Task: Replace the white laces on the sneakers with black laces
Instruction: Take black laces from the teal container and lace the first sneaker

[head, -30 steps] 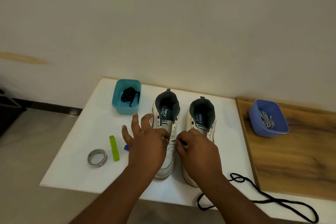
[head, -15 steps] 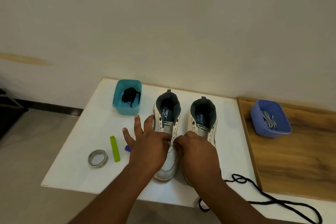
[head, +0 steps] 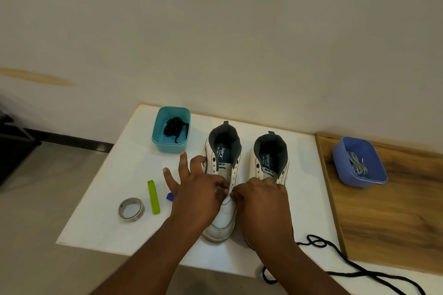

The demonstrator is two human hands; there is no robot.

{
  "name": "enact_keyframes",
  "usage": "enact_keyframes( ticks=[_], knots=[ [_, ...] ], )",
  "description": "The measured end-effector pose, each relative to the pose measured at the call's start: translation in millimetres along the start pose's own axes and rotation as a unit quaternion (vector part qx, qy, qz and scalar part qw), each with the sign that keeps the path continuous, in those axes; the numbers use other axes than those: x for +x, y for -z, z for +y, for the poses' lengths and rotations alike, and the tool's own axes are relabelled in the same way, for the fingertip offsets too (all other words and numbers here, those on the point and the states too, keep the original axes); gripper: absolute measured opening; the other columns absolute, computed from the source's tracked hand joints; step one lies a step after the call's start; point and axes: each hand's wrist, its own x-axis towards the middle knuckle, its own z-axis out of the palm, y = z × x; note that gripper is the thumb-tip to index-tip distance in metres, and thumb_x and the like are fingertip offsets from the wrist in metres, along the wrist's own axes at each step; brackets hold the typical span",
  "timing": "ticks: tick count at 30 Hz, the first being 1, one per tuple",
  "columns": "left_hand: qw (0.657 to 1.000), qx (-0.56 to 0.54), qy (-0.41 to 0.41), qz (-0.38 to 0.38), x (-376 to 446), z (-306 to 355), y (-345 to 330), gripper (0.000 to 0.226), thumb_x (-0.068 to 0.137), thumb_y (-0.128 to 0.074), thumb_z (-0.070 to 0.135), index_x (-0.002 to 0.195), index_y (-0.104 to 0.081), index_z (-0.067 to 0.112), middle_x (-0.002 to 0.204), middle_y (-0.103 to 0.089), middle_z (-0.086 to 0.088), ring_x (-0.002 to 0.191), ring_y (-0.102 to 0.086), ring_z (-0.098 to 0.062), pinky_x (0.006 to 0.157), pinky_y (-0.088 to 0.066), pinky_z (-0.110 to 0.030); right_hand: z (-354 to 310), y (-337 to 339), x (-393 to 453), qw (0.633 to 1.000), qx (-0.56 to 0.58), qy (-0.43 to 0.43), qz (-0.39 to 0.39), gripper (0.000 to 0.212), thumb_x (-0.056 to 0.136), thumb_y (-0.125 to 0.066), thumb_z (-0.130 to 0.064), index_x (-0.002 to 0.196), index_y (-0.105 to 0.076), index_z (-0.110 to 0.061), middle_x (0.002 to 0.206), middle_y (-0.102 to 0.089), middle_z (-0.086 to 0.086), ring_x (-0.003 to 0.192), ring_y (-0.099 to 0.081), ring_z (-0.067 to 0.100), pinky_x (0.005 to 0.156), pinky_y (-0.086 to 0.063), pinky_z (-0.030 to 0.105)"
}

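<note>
Both hands meet at the lowest eyelets of the left sneaker (head: 224,175): left hand (head: 196,195) with outer fingers spread, thumb and forefinger pinching there, right hand (head: 262,201) curled, grasp unclear; recommend drawing the trailing black lace (head: 340,268) through evenly, untwisted.

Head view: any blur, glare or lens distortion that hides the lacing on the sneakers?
Head view: soft, even light, no glare; wide-angle bend shows along the white table edges; the left hand and right hand look slightly soft, and they cover the lower eyelets of the left sneaker, so the threading itself is hidden.
</note>
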Motion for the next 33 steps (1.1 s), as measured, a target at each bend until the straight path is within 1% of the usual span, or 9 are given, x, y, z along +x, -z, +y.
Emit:
enact_keyframes(
  ticks=[3,5,8,13,18,22,25,29,33],
  knots=[
    [1.0,0.022,-0.003,0.02,-2,0,-2,0.023,0.097,-0.05,0.054,0.116,-0.064,0.053,0.157,-0.019,0.005,0.152,0.014,-0.03,0.117,0.01,-0.064,3,-1,1,0.999,0.022,-0.043,0.007,0.012,0.085,-0.074,-0.046,0.082,-0.075,-0.034,0.074,-0.066,-0.01,0.079,-0.061,0.02,0.077,-0.046,0.039],
    [0.999,0.029,-0.007,0.029,-3,1,-3,0.025,0.098,-0.047,0.051,0.117,-0.064,0.05,0.156,-0.021,0.004,0.152,0.012,-0.03,0.118,0.008,-0.063,4,-1,1,0.999,0.028,-0.047,0.005,0.012,0.085,-0.074,-0.048,0.086,-0.074,-0.036,0.078,-0.067,-0.011,0.083,-0.061,0.019,0.081,-0.045,0.04],
    [0.999,0.026,-0.014,0.028,-2,0,-5,0.026,0.098,-0.046,0.049,0.118,-0.063,0.048,0.158,-0.021,0.003,0.153,0.011,-0.03,0.118,0.008,-0.062,2,-3,1,0.999,0.032,-0.038,0.0,0.005,0.084,-0.077,-0.038,0.088,-0.074,-0.037,0.079,-0.068,-0.013,0.083,-0.062,0.019,0.082,-0.044,0.041],
    [1.0,-0.015,-0.014,0.002,1,1,-8,0.022,0.1,-0.048,0.05,0.117,-0.062,0.053,0.163,-0.009,0.005,0.152,0.018,-0.031,0.119,0.007,-0.064,-2,-5,3,0.998,0.034,-0.051,-0.01,0.015,0.079,-0.08,-0.022,0.075,-0.074,-0.035,0.067,-0.067,-0.012,0.074,-0.063,0.019,0.083,-0.047,0.042],
    [1.0,-0.01,-0.015,-0.022,4,-1,-6,0.022,0.1,-0.052,0.05,0.119,-0.062,0.053,0.166,-0.003,0.005,0.152,0.021,-0.031,0.118,0.007,-0.064,3,-8,3,0.986,0.154,-0.069,-0.014,0.018,0.086,-0.066,-0.016,0.086,-0.071,-0.034,0.07,-0.067,-0.012,0.072,-0.061,0.012,0.089,-0.025,0.029],
    [0.999,0.018,-0.028,-0.008,3,-1,-8,0.022,0.099,-0.051,0.051,0.119,-0.062,0.051,0.163,-0.012,0.004,0.152,0.018,-0.032,0.118,0.007,-0.064,7,-8,4,0.989,0.136,-0.061,-0.022,0.014,0.085,-0.07,-0.02,0.08,-0.068,-0.033,0.064,-0.063,-0.013,0.063,-0.058,0.007,0.092,-0.034,0.03],
    [0.999,0.031,-0.03,0.01,0,0,-10,0.024,0.1,-0.048,0.05,0.119,-0.062,0.047,0.16,-0.019,0.002,0.153,0.014,-0.03,0.119,0.006,-0.063,6,-2,4,0.994,0.08,-0.049,-0.048,0.013,0.093,-0.063,-0.032,0.083,-0.072,-0.033,0.07,-0.068,-0.009,0.071,-0.061,0.012,0.096,-0.035,0.034],
    [0.999,0.023,-0.032,0.006,0,1,-9,0.027,0.101,-0.043,0.047,0.12,-0.063,0.045,0.16,-0.019,0.001,0.153,0.012,-0.029,0.119,0.007,-0.062,7,7,6,0.991,0.105,-0.039,-0.08,0.02,0.101,-0.054,-0.031,0.1,-0.073,-0.036,0.092,-0.072,-0.01,0.093,-0.062,0.013,0.096,-0.02,0.029],
    [0.999,-0.038,-0.023,-0.022,4,0,-8,0.023,0.102,-0.047,0.043,0.118,-0.063,0.05,0.161,-0.014,0.006,0.153,0.015,-0.028,0.118,0.008,-0.061,5,4,4,0.988,0.134,-0.042,-0.064,0.016,0.094,-0.062,-0.024,0.095,-0.073,-0.036,0.087,-0.072,-0.013,0.087,-0.064,0.013,0.093,-0.025,0.029]
  ],
)
